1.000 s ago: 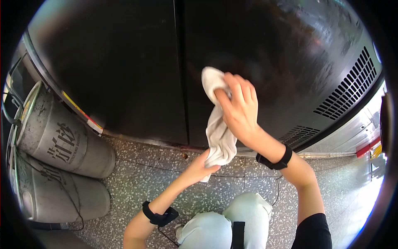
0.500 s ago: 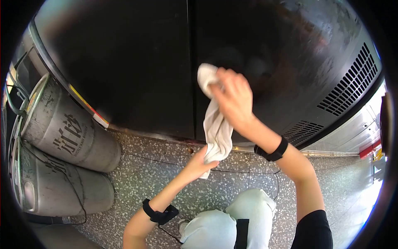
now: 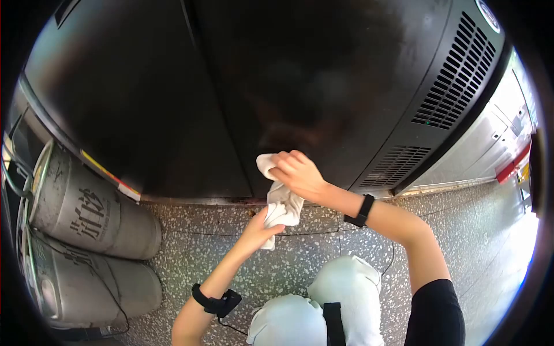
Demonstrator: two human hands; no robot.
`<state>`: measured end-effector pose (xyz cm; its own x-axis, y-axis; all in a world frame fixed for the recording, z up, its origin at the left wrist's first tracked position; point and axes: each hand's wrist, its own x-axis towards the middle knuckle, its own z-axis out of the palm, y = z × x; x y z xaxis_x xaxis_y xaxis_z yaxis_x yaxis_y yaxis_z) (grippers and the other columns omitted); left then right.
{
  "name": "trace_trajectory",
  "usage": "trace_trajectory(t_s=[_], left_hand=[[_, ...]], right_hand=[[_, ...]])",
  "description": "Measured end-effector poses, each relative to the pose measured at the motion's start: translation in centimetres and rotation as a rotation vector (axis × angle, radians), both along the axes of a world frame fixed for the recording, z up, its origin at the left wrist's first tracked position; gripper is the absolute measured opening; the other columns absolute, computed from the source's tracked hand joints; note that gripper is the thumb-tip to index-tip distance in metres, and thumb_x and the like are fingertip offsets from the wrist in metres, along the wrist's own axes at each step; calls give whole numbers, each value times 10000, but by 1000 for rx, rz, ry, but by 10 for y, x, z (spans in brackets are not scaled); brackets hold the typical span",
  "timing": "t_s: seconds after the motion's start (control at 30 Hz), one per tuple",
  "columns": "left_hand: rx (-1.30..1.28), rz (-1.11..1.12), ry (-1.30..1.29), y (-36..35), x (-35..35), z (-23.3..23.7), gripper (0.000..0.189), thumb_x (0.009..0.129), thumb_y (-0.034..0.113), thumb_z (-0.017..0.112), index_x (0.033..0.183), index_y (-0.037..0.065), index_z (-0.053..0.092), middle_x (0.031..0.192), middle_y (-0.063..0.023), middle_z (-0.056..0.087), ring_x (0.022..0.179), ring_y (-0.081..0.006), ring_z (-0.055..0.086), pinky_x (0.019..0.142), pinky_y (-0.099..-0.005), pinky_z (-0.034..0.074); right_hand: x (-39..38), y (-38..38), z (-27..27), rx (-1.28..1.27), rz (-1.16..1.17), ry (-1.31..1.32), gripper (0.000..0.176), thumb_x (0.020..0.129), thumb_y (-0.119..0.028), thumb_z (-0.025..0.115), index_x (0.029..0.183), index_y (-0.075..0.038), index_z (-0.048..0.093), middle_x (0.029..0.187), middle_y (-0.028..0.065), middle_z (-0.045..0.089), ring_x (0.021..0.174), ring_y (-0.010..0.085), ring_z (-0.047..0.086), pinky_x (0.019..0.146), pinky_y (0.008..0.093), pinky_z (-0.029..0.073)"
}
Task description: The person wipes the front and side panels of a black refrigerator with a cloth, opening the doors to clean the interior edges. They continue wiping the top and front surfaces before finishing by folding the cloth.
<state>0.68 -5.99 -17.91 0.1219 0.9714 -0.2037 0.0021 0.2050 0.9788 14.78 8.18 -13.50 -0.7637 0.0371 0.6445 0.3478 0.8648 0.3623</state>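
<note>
— What lies at your far left?
— Two grey metal kegs on their sides on the speckled floor (image 3: 184, 254). The upper keg (image 3: 86, 210) has dark lettering, and the lower keg (image 3: 81, 279) lies just beside it.

— And in front of you?
— The glossy black cabinet (image 3: 144, 104), with a seam running down between its two doors.

— Where is your left hand?
— Your left hand (image 3: 258, 226) is low, over the floor, with its fingers pinched shut on the bottom end of the cloth (image 3: 283, 205).

— How does that cloth look?
— It is off-white, soft and crumpled, bunched into a loose rope with folds down its length. It hangs at the foot of the right-hand door, stretched between your two hands.

— Your right hand?
— Your right hand (image 3: 299, 175) is closed over the cloth's top end and presses it against the door's lower edge. A black wristband (image 3: 360, 211) sits behind it.

— Farther right?
— A slotted vent grille (image 3: 456, 75) on the cabinet's side panel.
</note>
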Motion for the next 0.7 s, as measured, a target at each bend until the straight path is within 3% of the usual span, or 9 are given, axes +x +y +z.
trace_trajectory(t_s=[0.1,0.2,0.3,0.43,0.53,0.63,0.7], left_hand=[[132,-33,117,9,5,5,513,761,87,645,1223,-10,444,1102,-98,574,1008,-141,535,869,-285,420],[309,-100,117,33,31,46,546,770,115,646,1243,-31,416,1116,-125,576,1022,-153,539,885,-292,414],[326,-193,90,63,57,83,595,775,94,652,1286,-29,372,1172,-105,537,1060,-132,498,916,-278,390],[331,-261,-13,90,83,83,596,788,88,648,1295,-34,359,1194,-95,520,1078,-124,477,934,-268,378],[381,-247,66,92,89,54,498,777,125,652,1188,-49,431,1104,-150,573,1012,-151,537,876,-293,418],[393,-259,147,86,87,31,460,769,146,655,1138,-49,463,1050,-182,599,978,-180,572,853,-317,435],[376,-290,216,82,83,28,462,769,150,654,1140,-49,463,1056,-184,596,983,-190,573,856,-322,434]], right_hand=[[26,-3,38,16,-44,169,173,650,-96,563,823,-84,578,1031,96,504,952,243,498,813,353,394],[68,6,122,237,-210,637,196,567,23,609,751,-25,563,1018,151,505,874,322,495,748,385,400],[73,14,178,290,-415,754,294,580,92,566,842,-35,608,1089,137,451,996,329,411,823,367,371],[56,43,155,463,-382,710,259,548,-9,596,794,-86,624,1099,100,456,1009,296,434,820,365,371],[48,35,104,335,-303,542,215,579,-125,642,793,-118,636,1101,89,481,1028,277,443,786,391,405],[48,28,67,254,-153,368,168,617,-144,641,785,-132,634,1086,48,503,990,221,486,804,353,423],[53,30,74,231,-120,380,192,544,-117,617,736,-123,627,1049,82,512,974,241,482,814,381,412]])
